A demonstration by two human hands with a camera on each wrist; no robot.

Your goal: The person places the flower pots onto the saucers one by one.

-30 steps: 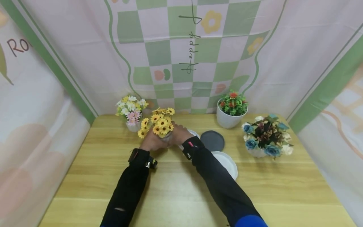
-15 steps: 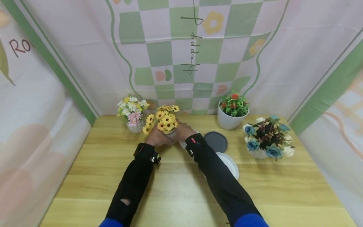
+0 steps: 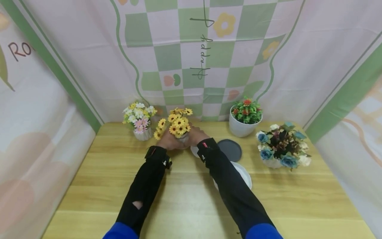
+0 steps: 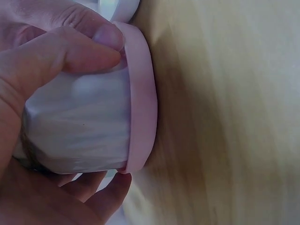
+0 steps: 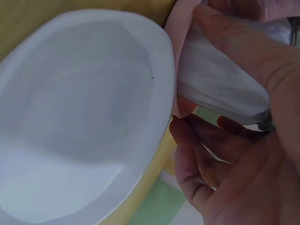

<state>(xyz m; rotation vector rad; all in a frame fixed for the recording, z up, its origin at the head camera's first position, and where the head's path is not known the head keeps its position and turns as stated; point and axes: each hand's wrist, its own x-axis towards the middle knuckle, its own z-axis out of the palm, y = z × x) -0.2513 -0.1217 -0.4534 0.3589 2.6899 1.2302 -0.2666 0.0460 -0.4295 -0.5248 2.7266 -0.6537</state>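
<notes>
Both hands grip a small white flowerpot [image 4: 82, 119] that bears yellow flowers [image 3: 178, 125]. My left hand [image 3: 169, 142] curls round its left side and my right hand [image 3: 197, 135] round its right side. Beneath the pot is a pink saucer [image 4: 144, 98], upright on edge as the left wrist view is turned. The thumbs lie along the pot's wall, with fingertips by the saucer's rim. A white plate [image 5: 84, 89] lies close beside the pink saucer in the right wrist view. In the head view the hands hide most of the pot and saucer.
On the wooden table [image 3: 98, 186] stand a pot of white and pink flowers [image 3: 140, 121] at left, a red-flowered plant [image 3: 245, 116] at the back and blue roses [image 3: 282, 146] at right. A dark grey plate [image 3: 229, 150] and another white plate [image 3: 244, 175] lie right of the hands.
Both hands and the pot of yellow flowers have shifted a little to the right and away from the body. The other pots and the plates have stayed in place.
</notes>
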